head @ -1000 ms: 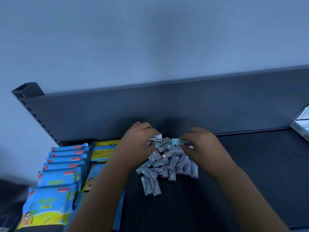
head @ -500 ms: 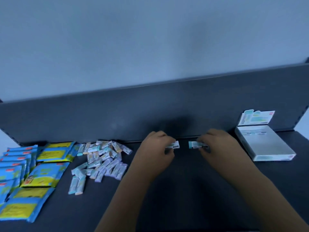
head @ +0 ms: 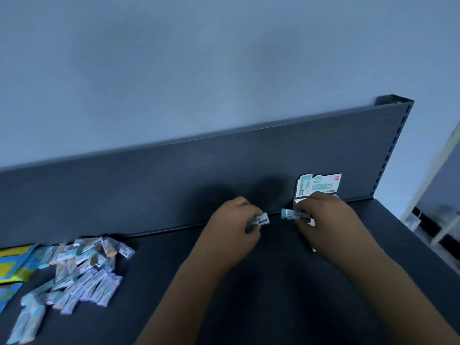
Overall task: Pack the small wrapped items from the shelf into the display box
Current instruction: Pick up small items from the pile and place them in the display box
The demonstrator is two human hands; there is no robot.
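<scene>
My left hand [head: 234,224] grips a small wrapped item [head: 261,219] above the dark shelf. My right hand [head: 323,215] pinches another wrapped item [head: 290,214] in front of the white display box [head: 318,185]. Only the box's upright printed flap and a sliver of its edge show; my right hand covers most of it. A pile of several small wrapped items [head: 79,270] lies on the shelf at the lower left, well away from both hands.
Blue and yellow packets [head: 12,266] lie at the far left edge. The shelf's dark back panel [head: 174,183] rises behind my hands, ending in a slotted upright [head: 395,135] at the right. A white frame [head: 438,195] stands beyond the shelf's right end.
Both hands lifted one wrapped item each from the pile and carried them right to the display box. The view swung right, so the pile now lies at the lower left.
</scene>
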